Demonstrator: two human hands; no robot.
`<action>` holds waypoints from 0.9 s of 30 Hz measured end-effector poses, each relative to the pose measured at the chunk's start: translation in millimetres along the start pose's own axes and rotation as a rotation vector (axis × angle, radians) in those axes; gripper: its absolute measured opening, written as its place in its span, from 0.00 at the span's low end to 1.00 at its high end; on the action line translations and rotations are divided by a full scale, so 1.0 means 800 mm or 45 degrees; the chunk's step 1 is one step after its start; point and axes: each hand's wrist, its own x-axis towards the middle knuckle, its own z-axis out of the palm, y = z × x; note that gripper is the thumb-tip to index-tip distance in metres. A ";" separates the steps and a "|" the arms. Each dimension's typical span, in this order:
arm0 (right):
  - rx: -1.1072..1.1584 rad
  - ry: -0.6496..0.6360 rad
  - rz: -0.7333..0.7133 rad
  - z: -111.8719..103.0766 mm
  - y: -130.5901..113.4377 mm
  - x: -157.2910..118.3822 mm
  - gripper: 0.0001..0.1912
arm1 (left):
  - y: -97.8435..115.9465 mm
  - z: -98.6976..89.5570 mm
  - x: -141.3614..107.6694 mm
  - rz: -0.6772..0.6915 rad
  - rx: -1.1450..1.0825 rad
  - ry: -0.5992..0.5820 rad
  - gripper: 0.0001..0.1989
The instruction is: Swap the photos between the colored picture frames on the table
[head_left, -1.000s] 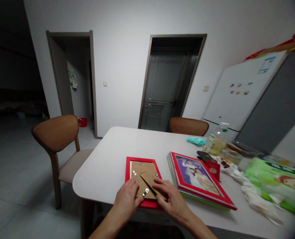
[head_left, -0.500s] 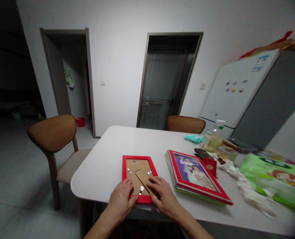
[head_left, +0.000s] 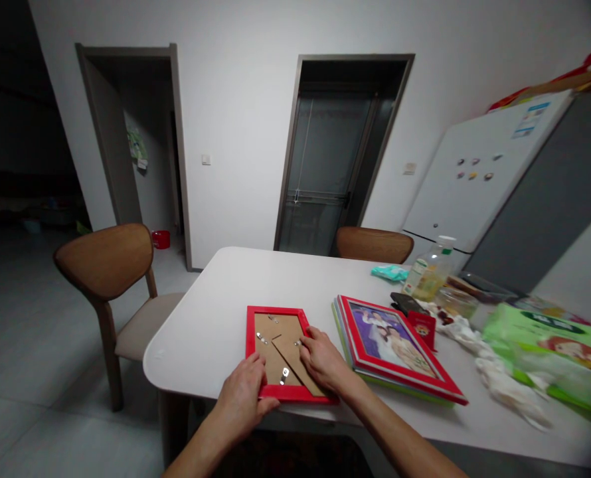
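A red picture frame [head_left: 252, 332] lies face down on the white table, its brown backing board [head_left: 270, 362] showing. Small metal clips, among them a lower clip [head_left: 284, 376], sit around the board, and a stand flap [head_left: 305, 380] runs slantwise across it. My left hand [head_left: 243, 390] grips the frame's lower left corner, thumb along the bottom edge. At the right edge, my right hand [head_left: 324, 360] has its fingers bent closed around a side clip, which they partly cover. Right of it, a stack of frames is topped by a red-framed photo [head_left: 390, 338].
Beyond the stack are a black object [head_left: 404, 304], a red booklet [head_left: 422, 328], a clear bottle [head_left: 429, 271], crumpled white tissue [head_left: 499, 378] and a green tissue pack [head_left: 549, 345]. A teal packet [head_left: 389, 273] lies farther back. Wooden chairs stand left [head_left: 107, 259] and behind the table [head_left: 374, 244].
My right hand has moved up from the frame's lower right corner to the clip on its right side, and its fingers have curled in. The left hand stays at the lower left corner.
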 end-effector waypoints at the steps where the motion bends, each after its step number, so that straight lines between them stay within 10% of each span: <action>1: 0.015 -0.003 -0.036 -0.001 0.000 -0.002 0.17 | 0.001 -0.001 -0.001 -0.013 -0.006 0.006 0.27; 9: 0.004 0.030 -0.080 -0.003 -0.011 -0.022 0.17 | -0.003 0.000 0.000 -0.027 -0.094 -0.004 0.25; 16: 0.125 -0.016 -0.576 -0.009 -0.045 -0.052 0.13 | -0.009 0.001 0.000 0.030 -0.177 0.009 0.12; 27: 0.201 -0.030 -0.492 -0.011 -0.046 -0.043 0.15 | -0.011 0.001 0.000 0.040 -0.203 0.019 0.15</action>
